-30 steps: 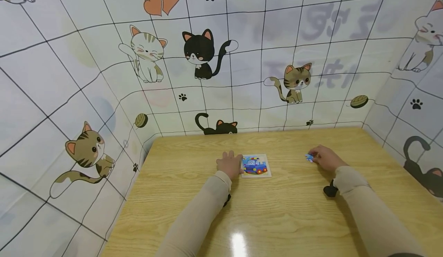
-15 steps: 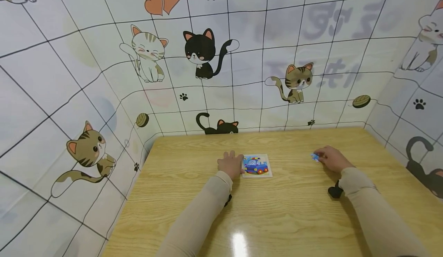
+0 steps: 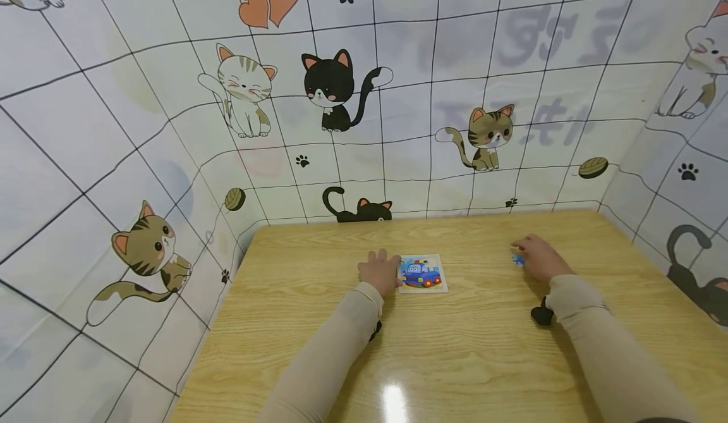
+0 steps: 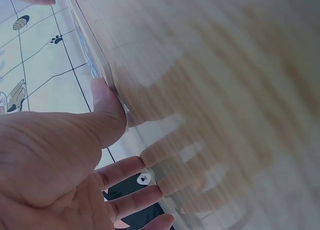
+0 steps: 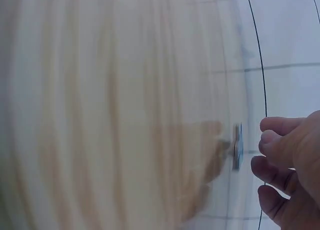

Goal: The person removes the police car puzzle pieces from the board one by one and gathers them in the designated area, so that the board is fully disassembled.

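A square jigsaw puzzle with a blue cartoon vehicle in a pale frame lies on the table. My left hand rests at its left side, fingers spread on the tabletop. In the left wrist view, the thumb touches the frame's edge. Further right, a small blue puzzle piece lies on the table, partly covered by my right hand in the head view. The right wrist view shows this piece apart from the fingertips, which are loosely bent with nothing between them.
The wood-grain table meets a cloth wall printed with cats and grid lines at the back. Similar walls stand at left and right. A black wrist device hangs under the right sleeve.
The right hand shifted the blue piece slightly right, then let it go and drew its fingers off it. The left hand stays at the puzzle's left side.
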### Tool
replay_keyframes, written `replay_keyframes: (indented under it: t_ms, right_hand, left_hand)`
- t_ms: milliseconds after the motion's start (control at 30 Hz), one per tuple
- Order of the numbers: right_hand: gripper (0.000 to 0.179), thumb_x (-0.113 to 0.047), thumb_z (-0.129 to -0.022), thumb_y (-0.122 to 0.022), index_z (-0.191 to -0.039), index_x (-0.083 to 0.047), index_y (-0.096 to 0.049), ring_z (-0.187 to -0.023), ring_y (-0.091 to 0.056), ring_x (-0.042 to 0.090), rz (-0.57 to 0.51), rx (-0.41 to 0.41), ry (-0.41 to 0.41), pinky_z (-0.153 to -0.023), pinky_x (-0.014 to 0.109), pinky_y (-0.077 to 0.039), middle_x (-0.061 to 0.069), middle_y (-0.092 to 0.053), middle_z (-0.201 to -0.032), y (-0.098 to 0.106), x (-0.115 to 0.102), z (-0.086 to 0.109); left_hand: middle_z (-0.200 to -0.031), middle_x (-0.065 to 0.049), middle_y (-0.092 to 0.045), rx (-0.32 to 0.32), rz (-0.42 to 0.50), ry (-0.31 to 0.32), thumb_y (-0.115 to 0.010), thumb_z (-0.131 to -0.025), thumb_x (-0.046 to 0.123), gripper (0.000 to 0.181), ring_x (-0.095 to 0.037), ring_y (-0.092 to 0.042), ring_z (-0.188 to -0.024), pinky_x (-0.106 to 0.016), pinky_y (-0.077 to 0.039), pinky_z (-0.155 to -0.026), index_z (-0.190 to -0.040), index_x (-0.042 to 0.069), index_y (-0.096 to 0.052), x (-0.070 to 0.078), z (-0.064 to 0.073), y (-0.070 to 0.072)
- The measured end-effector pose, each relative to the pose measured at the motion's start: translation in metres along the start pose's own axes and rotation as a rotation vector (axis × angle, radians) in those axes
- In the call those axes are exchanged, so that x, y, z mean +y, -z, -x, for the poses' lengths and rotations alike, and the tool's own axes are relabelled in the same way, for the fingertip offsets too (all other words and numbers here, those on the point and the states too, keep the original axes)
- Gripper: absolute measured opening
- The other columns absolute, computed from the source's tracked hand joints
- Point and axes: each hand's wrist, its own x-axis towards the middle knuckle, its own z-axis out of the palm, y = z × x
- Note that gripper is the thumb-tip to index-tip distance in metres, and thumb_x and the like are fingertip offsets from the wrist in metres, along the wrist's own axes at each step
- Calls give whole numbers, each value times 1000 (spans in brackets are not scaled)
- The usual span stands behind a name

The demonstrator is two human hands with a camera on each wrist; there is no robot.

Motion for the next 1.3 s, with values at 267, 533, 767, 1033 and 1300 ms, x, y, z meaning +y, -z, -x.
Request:
replay_keyframes:
  t_ms: [267, 533, 767, 1033, 1300]
  right_hand:
    - [31, 3, -98, -60, -128, 11, -62, -96, -63, 39, -69, -39, 37, -78, 51, -53, 23, -63, -107, -14, -42, -26]
    - [26, -2, -101, -59, -126, 4, -67, -93, -63, 27, -139, -118, 145, -79, 44, -54, 13, -65, -106, -40, -105, -53]
    - [24, -4, -100, -63, -122, 4, -69, -91, -63, 23, -183, -161, 193, -80, 43, -54, 10, -66, -103, -56, -145, -67]
    - [23, 5, -97, -62, -119, 9, -68, -96, -64, 29, -148, -184, 187, -88, 48, -54, 15, -68, -103, -68, -159, -70]
    - [31, -2, -99, -64, -128, 9, -63, -97, -62, 28, -187, -182, 111, -88, 47, -53, 16, -63, -106, -74, -162, -73]
  left_hand:
    - [-136, -3, -51, -10, -14, -4, -62, -93, 59, 63, -28, -48, -119, -52, -52, -83, -150, 39, -49, 0, -1, -2]
    - [-140, -3, -49, -25, -21, 30, -62, -91, 61, 66, -28, -47, -123, -50, -52, -83, -152, 41, -46, -3, -1, -1]
    - [-141, -3, -49, -47, 3, 30, -61, -92, 60, 65, -28, -46, -124, -52, -51, -84, -152, 41, -45, 0, -4, -5]
    - [-140, -2, -49, -61, -38, 34, -59, -92, 62, 65, -26, -46, -120, -52, -51, -83, -153, 44, -43, 5, -9, -9]
    - [-145, 0, -48, -63, -77, 34, -57, -93, 63, 66, -26, -47, -122, -52, -52, -83, -154, 46, -40, 5, -14, -14]
